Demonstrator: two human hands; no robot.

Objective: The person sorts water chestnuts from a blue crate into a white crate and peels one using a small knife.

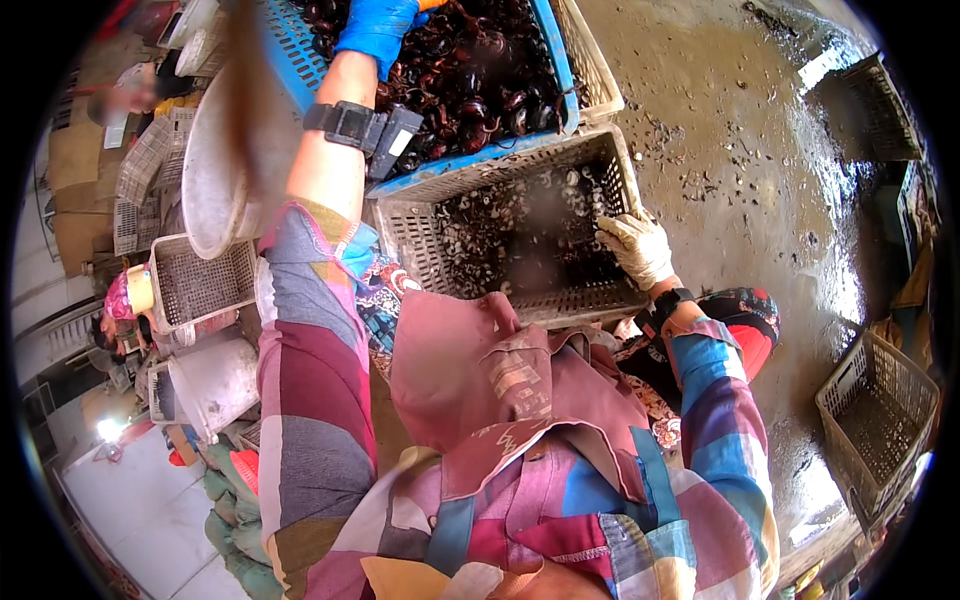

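Note:
My left hand (pixel 381 30), in a blue rubber glove, reaches into a blue plastic crate (pixel 480 150) at the top; its fingers are partly cut off by the frame's edge, and an orange bit shows beside them. Dark reddish-brown, glossy shellfish (pixel 474 105) fill that crate. My right hand (pixel 637 246), in a whitish work glove, rests on the right rim of a grey perforated crate (pixel 412 232), fingers over its inner side. Small shells and dark debris (pixel 510 225) cover that crate's bottom. It stands between the blue crate and my lap.
A large pale round tub (pixel 214 172) stands left of the blue crate. Farther left are an empty-looking grey crate (pixel 202 289), a white bucket (pixel 217 382) and people. Wet floor (pixel 720 187) with scattered shells lies to the right, with another crate (pixel 874 420) beyond.

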